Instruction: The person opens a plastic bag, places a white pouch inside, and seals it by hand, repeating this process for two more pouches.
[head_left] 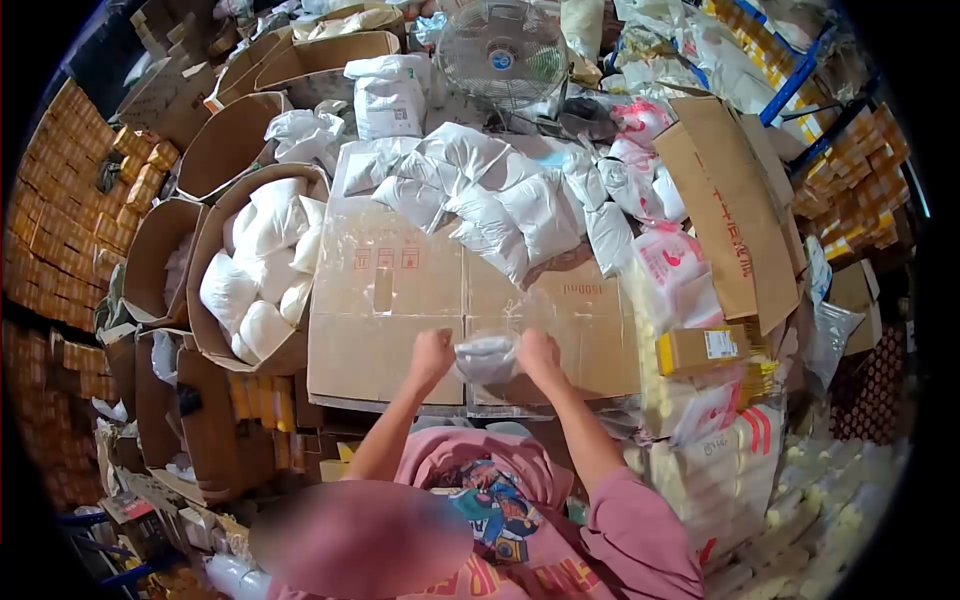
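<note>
Between my two hands is a small whitish plastic bag (487,360), close to the front edge of the cardboard-covered table. My left hand (432,356) is closed at the bag's left side, and my right hand (538,352) is closed at its right side. Fine detail of the fingers and of the bag's contents is too small to make out. Beyond my hands, several filled white bags (490,232) lie piled across the back of the flattened cardboard (385,345).
At left, a large cardboard box (315,345) holds plump white bags. A fan (503,60) stands at the back. On the right are pink-printed plastic packs (672,270), a small brown box (703,349) and a tall cardboard carton (715,205).
</note>
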